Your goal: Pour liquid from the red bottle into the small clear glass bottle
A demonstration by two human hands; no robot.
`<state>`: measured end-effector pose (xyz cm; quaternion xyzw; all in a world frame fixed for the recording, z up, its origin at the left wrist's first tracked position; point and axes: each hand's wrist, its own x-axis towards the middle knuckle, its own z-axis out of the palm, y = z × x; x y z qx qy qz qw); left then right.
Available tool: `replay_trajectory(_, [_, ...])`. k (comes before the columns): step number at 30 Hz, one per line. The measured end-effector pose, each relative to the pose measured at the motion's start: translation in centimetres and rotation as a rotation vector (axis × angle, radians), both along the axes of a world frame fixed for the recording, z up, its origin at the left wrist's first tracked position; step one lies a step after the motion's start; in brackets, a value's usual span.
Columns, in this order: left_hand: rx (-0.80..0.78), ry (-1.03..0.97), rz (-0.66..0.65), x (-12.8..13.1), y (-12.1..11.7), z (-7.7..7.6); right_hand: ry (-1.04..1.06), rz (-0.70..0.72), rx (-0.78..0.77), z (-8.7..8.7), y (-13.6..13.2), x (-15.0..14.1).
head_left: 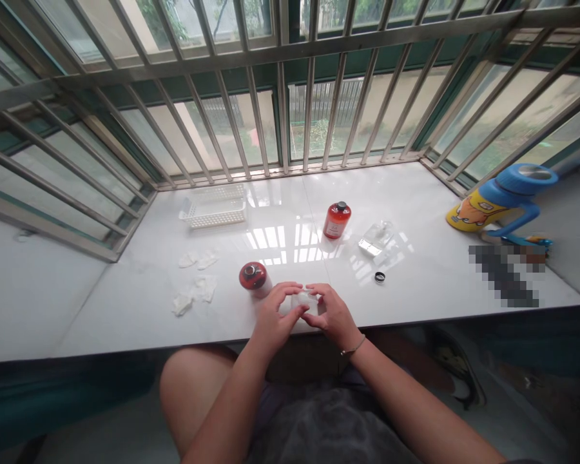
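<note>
My left hand (275, 317) and my right hand (332, 314) meet over the front edge of the white sill (415, 283). Both are closed around a small clear, whitish object (305, 300) held between the fingertips; I cannot make out what it is. A red bottle (254, 277) lies or leans just left of my left hand. A second red bottle (337, 220) with a dark cap stands upright farther back. A clear glass bottle (377, 238) lies on its side to the right, and a small dark ring cap (379, 277) sits in front of it.
A white plastic basket (214, 207) stands at the back left. Crumpled white wipes (194, 283) lie left of the bottles. A blue and yellow jug (500, 200) stands at the far right. Metal window bars (290, 116) enclose the sill. My knee (193, 386) is below the edge.
</note>
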<state>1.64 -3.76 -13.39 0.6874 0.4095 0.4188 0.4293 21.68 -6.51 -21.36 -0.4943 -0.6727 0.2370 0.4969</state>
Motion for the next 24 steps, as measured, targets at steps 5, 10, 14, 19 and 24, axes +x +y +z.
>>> replay_trajectory(5, [-0.029,-0.124,0.084,-0.5,0.3,-0.2,-0.003,-0.005,-0.001,0.1,0.0,0.0])
replay_trajectory(10, [-0.046,-0.156,0.088,-0.6,0.3,-0.5,-0.006,-0.002,-0.002,0.2,0.1,0.0])
replay_trajectory(14, [-0.106,-0.283,0.090,-0.1,-0.2,0.2,-0.010,0.000,0.001,0.3,0.1,0.0])
replay_trajectory(19, [-0.136,-0.327,0.077,-0.1,-0.2,0.9,-0.017,-0.006,0.001,0.1,0.1,0.1])
replay_trajectory(24, [-0.094,-0.244,0.048,-0.4,-0.3,0.8,-0.020,-0.007,0.008,0.0,0.1,0.1])
